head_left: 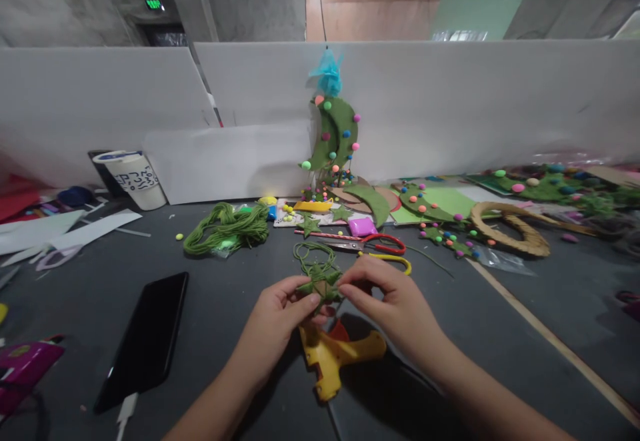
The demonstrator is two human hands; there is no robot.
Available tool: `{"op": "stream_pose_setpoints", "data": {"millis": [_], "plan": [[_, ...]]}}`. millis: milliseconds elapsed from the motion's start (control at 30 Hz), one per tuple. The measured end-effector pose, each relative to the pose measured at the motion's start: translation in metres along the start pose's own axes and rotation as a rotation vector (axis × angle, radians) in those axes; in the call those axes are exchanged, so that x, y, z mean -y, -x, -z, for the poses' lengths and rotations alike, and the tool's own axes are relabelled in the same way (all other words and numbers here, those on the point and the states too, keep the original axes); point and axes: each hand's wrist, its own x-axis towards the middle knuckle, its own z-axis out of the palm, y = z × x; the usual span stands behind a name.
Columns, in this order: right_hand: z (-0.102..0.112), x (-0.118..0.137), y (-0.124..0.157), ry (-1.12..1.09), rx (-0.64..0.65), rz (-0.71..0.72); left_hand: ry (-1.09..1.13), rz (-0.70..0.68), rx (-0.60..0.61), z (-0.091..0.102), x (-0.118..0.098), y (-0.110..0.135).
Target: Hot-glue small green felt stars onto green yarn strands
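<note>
My left hand [278, 314] and my right hand [387, 300] pinch a small cardboard star wrapped in green cord [320, 281] from either side, just above the dark table. A loose loop of the green cord [313, 252] trails back from the star. Under my hands lies a yellow glue gun [336, 357]. Both hands have fingers closed on the star.
A black phone [147, 338] on a cable lies left. A bundle of green cord [226, 228], red-handled scissors [373, 243], a wicker ring [510, 228], a white cup [134, 178] and a green felt tree with pompoms [334, 136] stand behind. White boards wall the back.
</note>
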Motion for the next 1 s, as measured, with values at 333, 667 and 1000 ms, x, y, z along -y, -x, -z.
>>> {"op": "stream_pose_setpoints", "data": {"millis": [333,667,1000], "plan": [[-0.02,-0.001,0.005,-0.002,-0.091,0.075,0.054,0.044,0.039,-0.01,0.002,0.006],[-0.018,0.003,0.01,0.021,0.017,0.121,0.015,0.042,0.062,-0.011,0.001,0.006],[-0.021,-0.002,0.008,0.141,-0.02,0.145,0.006,0.017,0.094,-0.009,0.001,0.006]]}}
